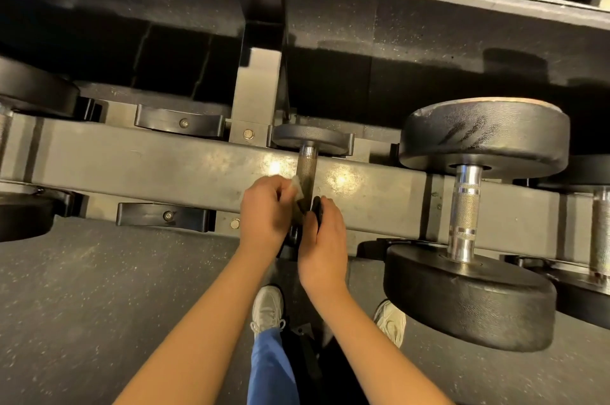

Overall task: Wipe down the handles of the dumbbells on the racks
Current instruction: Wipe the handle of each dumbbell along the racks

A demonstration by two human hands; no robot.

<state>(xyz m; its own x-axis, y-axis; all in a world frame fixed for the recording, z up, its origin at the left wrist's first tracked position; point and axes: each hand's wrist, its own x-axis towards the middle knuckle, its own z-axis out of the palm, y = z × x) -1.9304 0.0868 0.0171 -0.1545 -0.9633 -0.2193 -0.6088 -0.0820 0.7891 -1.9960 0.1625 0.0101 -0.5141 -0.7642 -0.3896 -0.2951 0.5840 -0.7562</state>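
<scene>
A small dumbbell lies across the rack beam (138,160), its knurled handle (306,167) running away from me to the far head (310,137). My left hand (264,206) pinches a whitish wipe (297,186) against the left side of the handle. My right hand (321,233) curls around the dumbbell's near black head (315,206), which is mostly hidden under the fingers.
A larger black dumbbell (468,206) with a chrome handle rests on the rack to the right, another at the far right edge (600,223). Empty black cradles (180,122) sit left of centre. Dumbbell heads fill the left edge. My shoes stand on the speckled rubber floor (99,289).
</scene>
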